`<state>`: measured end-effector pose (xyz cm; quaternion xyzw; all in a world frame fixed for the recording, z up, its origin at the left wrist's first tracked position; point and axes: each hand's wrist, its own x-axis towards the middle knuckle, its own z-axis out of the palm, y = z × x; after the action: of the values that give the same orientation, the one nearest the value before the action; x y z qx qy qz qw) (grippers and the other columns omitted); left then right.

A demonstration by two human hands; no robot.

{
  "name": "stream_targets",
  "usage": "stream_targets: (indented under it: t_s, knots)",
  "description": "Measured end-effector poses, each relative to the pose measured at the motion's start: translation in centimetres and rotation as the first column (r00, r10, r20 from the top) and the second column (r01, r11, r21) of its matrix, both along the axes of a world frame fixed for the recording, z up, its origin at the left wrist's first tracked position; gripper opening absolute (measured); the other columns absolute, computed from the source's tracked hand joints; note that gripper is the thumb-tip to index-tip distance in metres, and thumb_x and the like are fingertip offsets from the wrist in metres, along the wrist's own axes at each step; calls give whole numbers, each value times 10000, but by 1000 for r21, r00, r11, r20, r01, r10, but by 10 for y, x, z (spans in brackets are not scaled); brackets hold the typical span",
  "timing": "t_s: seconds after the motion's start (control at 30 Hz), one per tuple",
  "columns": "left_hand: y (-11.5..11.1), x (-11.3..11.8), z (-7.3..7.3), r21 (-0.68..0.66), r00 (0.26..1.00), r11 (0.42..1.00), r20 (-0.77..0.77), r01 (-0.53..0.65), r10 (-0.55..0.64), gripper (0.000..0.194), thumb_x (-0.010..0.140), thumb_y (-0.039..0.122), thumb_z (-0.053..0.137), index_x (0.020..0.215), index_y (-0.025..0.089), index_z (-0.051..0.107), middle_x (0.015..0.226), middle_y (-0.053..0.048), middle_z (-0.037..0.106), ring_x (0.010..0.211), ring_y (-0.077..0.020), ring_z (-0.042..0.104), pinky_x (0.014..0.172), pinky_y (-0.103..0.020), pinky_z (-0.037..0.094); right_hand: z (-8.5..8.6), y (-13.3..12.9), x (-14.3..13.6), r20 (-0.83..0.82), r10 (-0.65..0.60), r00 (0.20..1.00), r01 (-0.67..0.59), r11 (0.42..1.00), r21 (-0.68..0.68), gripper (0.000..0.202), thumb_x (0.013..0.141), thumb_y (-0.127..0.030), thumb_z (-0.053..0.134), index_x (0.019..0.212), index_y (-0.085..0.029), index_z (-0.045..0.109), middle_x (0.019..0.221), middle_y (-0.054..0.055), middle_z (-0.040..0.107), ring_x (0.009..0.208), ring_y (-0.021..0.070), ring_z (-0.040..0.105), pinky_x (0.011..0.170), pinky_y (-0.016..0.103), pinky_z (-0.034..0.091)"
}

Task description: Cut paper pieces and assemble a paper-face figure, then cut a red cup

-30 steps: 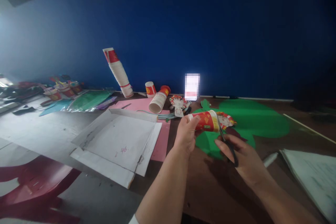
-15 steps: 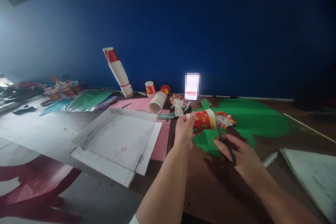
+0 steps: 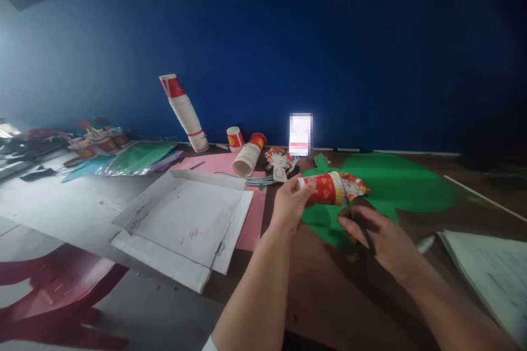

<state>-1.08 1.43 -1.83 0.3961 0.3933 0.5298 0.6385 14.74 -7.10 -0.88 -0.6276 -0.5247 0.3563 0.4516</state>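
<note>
A red paper cup (image 3: 325,188) with yellow patterns lies sideways in my left hand (image 3: 289,203), its mouth facing right. My fingers wrap round its base end. In my right hand (image 3: 381,236) is a pair of dark-handled scissors (image 3: 363,231), with the blades at the cup's rim. Whether the blades are parted is hard to make out. Just behind the cup lies a cut cup with its strips spread out (image 3: 354,185), on green paper (image 3: 395,178). Another cut cup (image 3: 280,163) with a white figure-like shape stands farther left.
A white shallow box (image 3: 177,225) lies left of my arm, partly over pink paper (image 3: 252,230). Stacked paper cups (image 3: 187,112) lean by the blue wall, near a lying stack (image 3: 247,159) and a single cup (image 3: 235,139). A lit phone screen (image 3: 300,134) stands behind. Written papers (image 3: 489,279) lie right.
My left hand has turned the cup slightly, and its rim has shifted a little to the right. My right hand and the scissors have moved slightly right.
</note>
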Motion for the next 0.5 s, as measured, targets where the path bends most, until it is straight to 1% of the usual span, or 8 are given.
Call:
stream_targets:
  t_s: [0.13, 0.2, 0.27, 0.37, 0.5]
  knots:
    - [-3, 3, 3, -3, 1000, 1000, 18, 12, -12, 573, 676, 423, 799, 1149, 130, 664, 1032, -104, 707, 792, -181, 660, 680, -265, 525, 3, -2, -3, 28, -45, 999, 44, 998, 40, 333, 694, -538, 713, 769, -215, 682, 642, 5, 650, 563, 158, 554, 533, 256, 448]
    - [-4, 4, 5, 13, 999, 1000, 18, 26, -26, 511, 681, 432, 791, 1076, 126, 686, 977, -99, 711, 749, -168, 650, 653, -253, 517, 4, -3, -4, 46, -56, 997, 54, 998, 37, 323, 710, -540, 696, 763, -222, 685, 610, -9, 621, 543, 151, 530, 498, 247, 426]
    - [-5, 4, 5, 24, 999, 999, 19, 43, -44, 476, 694, 449, 775, 1030, 122, 692, 941, -98, 710, 714, -160, 640, 629, -248, 510, 5, -5, -6, 49, -56, 997, 55, 998, 26, 323, 716, -548, 683, 738, -226, 682, 539, -28, 557, 501, 139, 487, 460, 241, 395]
    - [-4, 5, 2, 1, 1000, 1000, 11, 29, -29, 490, 704, 449, 766, 1056, 120, 678, 970, -108, 705, 708, -157, 638, 617, -249, 512, 6, -6, -7, 32, -56, 998, 56, 998, 8, 324, 720, -547, 679, 725, -223, 670, 486, -47, 489, 465, 126, 438, 439, 238, 365]
    - [-4, 7, 0, -23, 1000, 999, 5, -27, 27, 546, 712, 425, 764, 1152, 128, 634, 1071, -127, 680, 797, -183, 659, 659, -267, 536, 5, -7, -7, 55, -55, 997, 56, 998, -17, 295, 729, -514, 687, 746, -221, 658, 503, -47, 500, 483, 125, 432, 458, 239, 358]
